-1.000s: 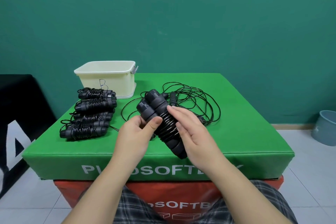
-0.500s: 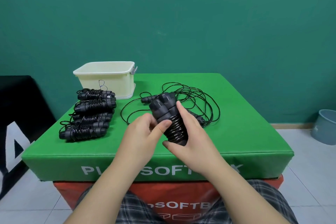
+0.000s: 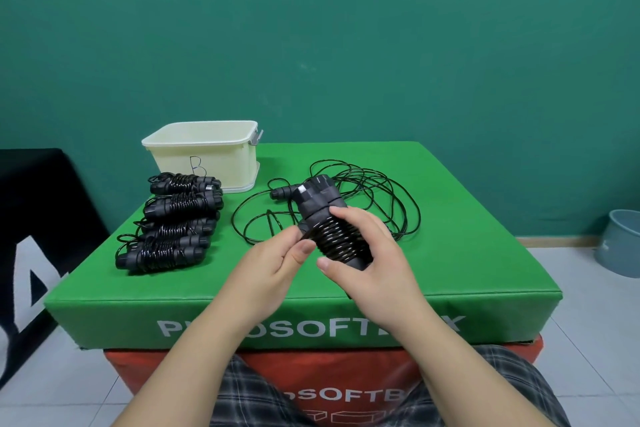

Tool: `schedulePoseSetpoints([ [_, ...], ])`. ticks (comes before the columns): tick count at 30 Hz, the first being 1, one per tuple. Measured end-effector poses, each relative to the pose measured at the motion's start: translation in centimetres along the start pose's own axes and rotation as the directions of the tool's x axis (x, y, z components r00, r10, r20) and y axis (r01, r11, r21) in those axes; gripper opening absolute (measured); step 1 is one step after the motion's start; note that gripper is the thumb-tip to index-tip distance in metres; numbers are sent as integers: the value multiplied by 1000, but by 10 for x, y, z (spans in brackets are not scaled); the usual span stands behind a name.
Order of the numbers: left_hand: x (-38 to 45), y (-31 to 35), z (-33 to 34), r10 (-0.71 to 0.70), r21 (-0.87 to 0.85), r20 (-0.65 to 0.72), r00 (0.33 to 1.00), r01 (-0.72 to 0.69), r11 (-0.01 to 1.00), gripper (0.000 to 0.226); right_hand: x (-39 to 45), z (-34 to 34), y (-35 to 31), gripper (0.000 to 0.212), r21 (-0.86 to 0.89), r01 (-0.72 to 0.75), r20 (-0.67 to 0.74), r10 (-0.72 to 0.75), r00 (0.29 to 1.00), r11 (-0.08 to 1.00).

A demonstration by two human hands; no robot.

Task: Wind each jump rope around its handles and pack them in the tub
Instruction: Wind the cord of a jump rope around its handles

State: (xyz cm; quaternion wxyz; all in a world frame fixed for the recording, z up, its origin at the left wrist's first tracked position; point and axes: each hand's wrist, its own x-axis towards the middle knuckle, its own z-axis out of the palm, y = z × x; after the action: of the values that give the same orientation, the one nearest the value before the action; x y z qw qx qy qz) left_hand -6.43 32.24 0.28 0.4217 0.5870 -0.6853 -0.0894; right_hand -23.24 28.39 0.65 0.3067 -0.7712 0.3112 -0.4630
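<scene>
The handle bundle [image 3: 327, 222] swings upright as the right hand [image 3: 367, 253] slides underneath to cradle it, left hand [image 3: 273, 263] pinching the rope.

This looks like a gym or exercise room. The work surface is a stack of padded plyo boxes: a green soft box [image 3: 450, 274] printed with white lettering sits on a red box [image 3: 346, 378] of the same kind. Jump ropes [image 3: 173, 218] lie wound in a row on the green top, beside a cream plastic tub [image 3: 207, 159]. Behind it the wall [image 3: 381, 62] is painted plain teal with a pale band above. The floor [image 3: 571, 340] is light tile, with a grey bucket [image 3: 620, 246] at the right and a black padded mat [image 3: 31, 218] with white lettering at the left.
</scene>
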Motion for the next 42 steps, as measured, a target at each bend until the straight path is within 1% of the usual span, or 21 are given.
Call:
schedulePoseSetpoints([
  [2,1,-4,0,36,65,-45,998,-33,997,54,0,1,-3,52,17,-9,3,9,1000,1000],
  [3,1,-5,0,47,54,-70,996,-44,998,56,-1,1,-4,53,33,-11,11,11,1000,999],
  [5,2,-6,1,67,-19,-108,992,-70,997,61,-3,2,-7,53,92,-21,27,18,999,996],
  [7,2,-6,2,65,-103,-123,990,-78,992,81,-3,2,-8,53,164,-51,46,44,998,985],
  [8,1,-7,3,58,-124,-128,990,-74,990,85,-3,2,-8,56,195,-64,58,54,997,979],
  [12,2,-8,6,42,-148,-135,990,-62,987,85,-5,5,-8,56,327,-130,101,102,990,936],
  [15,4,-4,9,-20,-330,-152,988,-32,944,71,-3,4,-10,57,393,-166,126,126,984,904],
  [18,6,0,10,-75,-424,-132,988,12,906,73,-1,2,-8,70,449,-246,185,180,966,859],
  [20,7,4,9,-93,-469,-96,991,37,883,80,-2,3,-7,69,512,-295,216,211,953,807],
  [23,11,4,3,-98,-489,17,995,94,867,86,-4,4,-6,67,628,-339,256,224,940,700],
  [25,13,2,1,-92,-503,49,995,104,858,87,-4,3,-6,66,645,-338,275,205,939,685],
  [27,13,0,1,-112,-552,36,993,113,826,85,-5,4,-7,65,648,-331,282,188,941,686],
  [29,13,1,0,-146,-601,12,989,124,790,86,-4,6,-5,63,640,-326,270,194,943,696],
  [30,13,3,0,-165,-613,-6,986,126,780,86,-3,6,-4,61,611,-309,245,197,949,729],
  [31,12,5,0,-185,-610,-27,982,130,782,84,-3,5,-3,57,538,-263,192,187,963,801],
  [33,10,11,-1,-235,-567,-82,969,149,810,68,-2,1,0,47,347,-141,92,116,989,927],
  [34,10,13,-1,-269,-530,-112,957,171,830,56,0,0,0,44,299,-104,78,84,993,948],
  [36,11,15,-2,-330,-432,-159,930,235,870,42,1,-1,1,41,214,-19,69,5,998,977],
  [39,10,17,-3,-343,-347,-149,927,276,896,29,0,1,1,38,22,129,51,-130,990,991],
  [40,9,18,-3,-329,-322,-147,933,269,907,31,0,1,2,38,-5,134,50,-134,990,991],
  [42,7,23,-2,-287,-258,-137,948,246,934,42,0,1,4,40,-31,126,37,-125,991,991],
])
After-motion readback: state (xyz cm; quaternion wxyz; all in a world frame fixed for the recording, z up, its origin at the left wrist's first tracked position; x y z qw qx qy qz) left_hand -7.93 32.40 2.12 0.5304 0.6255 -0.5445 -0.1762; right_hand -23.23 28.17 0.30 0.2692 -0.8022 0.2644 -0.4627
